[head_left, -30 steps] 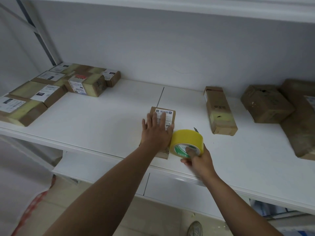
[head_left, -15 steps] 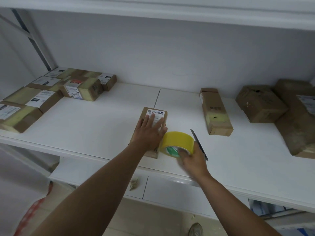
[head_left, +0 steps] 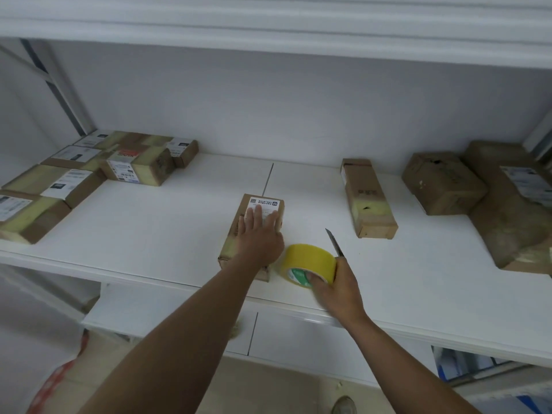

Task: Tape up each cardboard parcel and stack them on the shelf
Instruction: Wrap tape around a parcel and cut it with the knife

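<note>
A small cardboard parcel [head_left: 264, 204] with a white label lies in the middle of the white shelf [head_left: 149, 228]. My left hand [head_left: 259, 239] lies flat on top of it, fingers straight. Just to its right, my right hand [head_left: 336, 289] grips a yellow tape roll [head_left: 309, 261] standing on the shelf next to the parcel's near end. The same hand also holds a utility knife [head_left: 335, 242], whose blade points up and away. Yellowish tape shows on the parcel's near left corner.
Several taped, labelled parcels [head_left: 134, 165] sit at the shelf's left end. A long narrow box [head_left: 369, 198] lies right of centre, with two larger brown parcels [head_left: 442, 182] at the far right. A lower shelf [head_left: 298, 330] and the floor are below.
The view has shifted. My right hand has turned with the tape roll, so the knife blade now sticks up beside the roll. My left hand stays flat on the parcel.
</note>
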Available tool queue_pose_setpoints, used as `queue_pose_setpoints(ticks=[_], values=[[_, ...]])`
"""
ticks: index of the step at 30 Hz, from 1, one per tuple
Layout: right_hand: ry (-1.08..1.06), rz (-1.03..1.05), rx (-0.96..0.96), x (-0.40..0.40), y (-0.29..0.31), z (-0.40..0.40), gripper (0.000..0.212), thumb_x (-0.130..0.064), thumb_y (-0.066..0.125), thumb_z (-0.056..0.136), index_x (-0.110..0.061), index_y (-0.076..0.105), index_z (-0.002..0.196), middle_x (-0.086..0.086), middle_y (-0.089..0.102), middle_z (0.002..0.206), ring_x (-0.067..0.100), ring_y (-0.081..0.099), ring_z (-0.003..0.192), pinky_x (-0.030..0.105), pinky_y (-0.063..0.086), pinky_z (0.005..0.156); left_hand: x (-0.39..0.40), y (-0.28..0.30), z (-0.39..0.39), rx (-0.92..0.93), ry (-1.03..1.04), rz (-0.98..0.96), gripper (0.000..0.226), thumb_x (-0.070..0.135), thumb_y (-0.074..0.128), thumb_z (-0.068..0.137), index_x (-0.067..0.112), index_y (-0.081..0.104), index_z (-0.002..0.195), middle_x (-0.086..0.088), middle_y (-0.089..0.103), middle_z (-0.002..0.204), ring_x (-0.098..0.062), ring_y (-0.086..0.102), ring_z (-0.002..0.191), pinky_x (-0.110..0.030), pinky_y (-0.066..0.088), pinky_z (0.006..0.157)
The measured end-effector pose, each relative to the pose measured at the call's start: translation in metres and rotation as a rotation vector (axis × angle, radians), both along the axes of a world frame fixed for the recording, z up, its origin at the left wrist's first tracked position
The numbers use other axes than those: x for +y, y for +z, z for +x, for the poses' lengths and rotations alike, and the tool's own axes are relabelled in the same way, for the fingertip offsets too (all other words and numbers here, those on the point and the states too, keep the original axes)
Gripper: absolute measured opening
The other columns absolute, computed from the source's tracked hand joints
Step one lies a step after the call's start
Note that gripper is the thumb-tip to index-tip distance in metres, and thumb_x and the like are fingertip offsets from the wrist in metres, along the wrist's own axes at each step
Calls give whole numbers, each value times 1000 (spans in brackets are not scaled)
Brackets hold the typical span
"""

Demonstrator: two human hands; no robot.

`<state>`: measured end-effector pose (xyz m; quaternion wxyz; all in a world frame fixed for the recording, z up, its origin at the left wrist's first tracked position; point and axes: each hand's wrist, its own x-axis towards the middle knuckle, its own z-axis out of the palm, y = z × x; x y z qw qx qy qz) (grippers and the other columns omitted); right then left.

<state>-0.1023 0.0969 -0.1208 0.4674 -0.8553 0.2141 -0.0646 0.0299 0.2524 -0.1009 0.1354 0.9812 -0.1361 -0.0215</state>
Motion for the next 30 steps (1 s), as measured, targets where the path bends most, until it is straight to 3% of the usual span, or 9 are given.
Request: queue_pose_setpoints(ticks=[5, 12, 17, 20, 22, 25, 28, 30], values=[[51, -19, 71, 0, 3, 4, 33, -27, 67, 86, -20, 45, 110, 0, 56, 105, 26, 57, 100, 37, 48, 80, -2, -2, -4, 15, 7, 11, 64, 51, 29, 101, 28, 13, 157, -13, -2, 167, -32, -4, 153, -49, -5, 123], [86, -98, 173, -43, 18, -8, 37, -27, 69, 85, -20, 36, 101, -1, 59, 88, 25, 59, 82, 36, 45, 65, 0, -5, -5, -58, 17, 3, 68, 59, 36, 97, 28, 19, 155, -15, 4, 166, -34, 2, 153, -50, 0, 124], [144, -119, 188, -45, 24, -6, 42, -28, 68, 87, -23, 34, 111, 1, 58, 95, 23, 58, 85, 35, 48, 70, -1, 2, -6, 33, 7, 23, 119, 99, 20, 66, 26, 8, 159, -19, -4, 166, -36, -6, 153, -53, -5, 121], [355, 65, 278, -61, 39, -10, 62, -10, 69, 87, -30, 29, 131, 1, 51, 115, 9, 55, 90, 18, 48, 64, 4, 10, -7, 93, -29, 48, 138, 103, 19, 51, 21, -1, 159, -22, -12, 164, -38, -13, 151, -56, -7, 121], [475, 101, 335, -86, 46, -12, 75, 2, 61, 88, -31, 26, 146, 0, 41, 134, 6, 53, 99, 13, 47, 68, 5, 10, -10, 87, -53, 87, 145, 104, 18, 44, 19, -5, 159, -23, -14, 163, -40, -15, 151, -58, -6, 121], [326, -92, 266, -119, 46, 3, 57, -1, 51, 95, -30, 42, 142, -4, 46, 139, 15, 52, 108, 23, 43, 83, 3, 11, -11, 97, -61, 108, 146, 104, 20, 43, 18, -8, 159, -23, -17, 163, -39, -16, 151, -58, -8, 120], [215, -229, 218, -112, 43, 32, 22, -21, 58, 96, -22, 57, 118, 3, 62, 114, 18, 56, 94, 27, 40, 77, 3, 11, -11, 71, -69, 117, 146, 104, 19, 43, 18, -6, 159, -24, -15, 163, -40, -14, 151, -58, -7, 121], [279, -298, 308, -97, 41, 49, 15, -31, 62, 93, -22, 57, 104, -1, 62, 97, 17, 59, 88, 31, 45, 74, 4, 9, -11, 33, -74, 124, 148, 104, 15, 41, 17, -6, 159, -24, -13, 163, -41, -12, 151, -58, -4, 121]])
